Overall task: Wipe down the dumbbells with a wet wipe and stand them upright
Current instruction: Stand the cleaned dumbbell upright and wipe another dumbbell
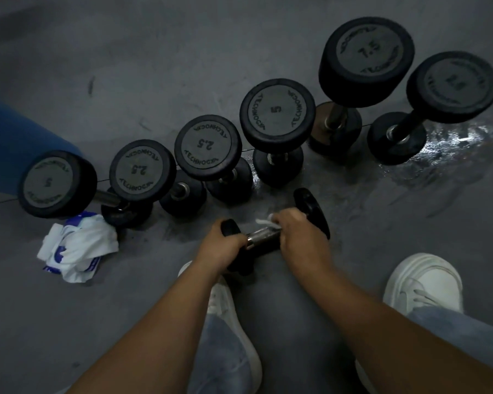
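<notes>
Low in the middle of the frame, a small dumbbell (261, 237) lies on its side, just above the grey floor (154, 66) or on it; I cannot tell which. Its chrome handle runs left to right. The left hand (222, 248) grips the dumbbell's left head, fingers (231, 238) curled over it. The right hand (302, 237) holds a white wipe (265, 221) against the handle next to the right head, its fingers (285, 221) wrapped round the wipe and the bar.

Above the hands, six dumbbells stand on end in a curved row that rises from the left edge to the upper right. They are marked 5 (57, 183), 2.5 (143, 170), 2.5 (208, 147), 5 (278, 113) and 7.5 (366, 61). The mark on the last one (453, 86) is too blurred to read.

A wet patch (453, 143) shines on the floor under the right end of the row. A crumpled white and blue pack (77, 248) lies at lower left, just beside the first dumbbell's base. A blue object (17, 146) sits at the left edge. Two white shoes (424, 282) show near the bottom, one under each forearm.
</notes>
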